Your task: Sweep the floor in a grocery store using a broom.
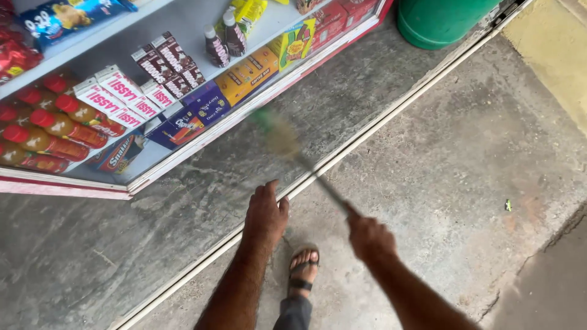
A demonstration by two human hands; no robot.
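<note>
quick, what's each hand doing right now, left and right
Left hand: open, fingers loosely bent, holding nothing, over the concrete floor.
Right hand: closed in a grip on the thin handle of a blurred broom.

A grey concrete floor (440, 171), streaked and mottled with darker patches, is crossed by a pale off-white rail (391, 116). A broom (282, 138) shows as a blur of green and tan with a dark handle. A small green scrap (508, 205) lies on the grey. A big green drum (437, 21) stands at the top. The cooler (67, 189) has a red and white frame. Inside it are orange-brown bottles (55, 131) with red caps, white cartons (119, 98) with red lettering, brown cartons (168, 61), dark brown bottles (225, 43), yellow-orange boxes (247, 73) and purple boxes (202, 104). A black sandal (302, 269) meets a grey trouser leg (295, 315).
</note>
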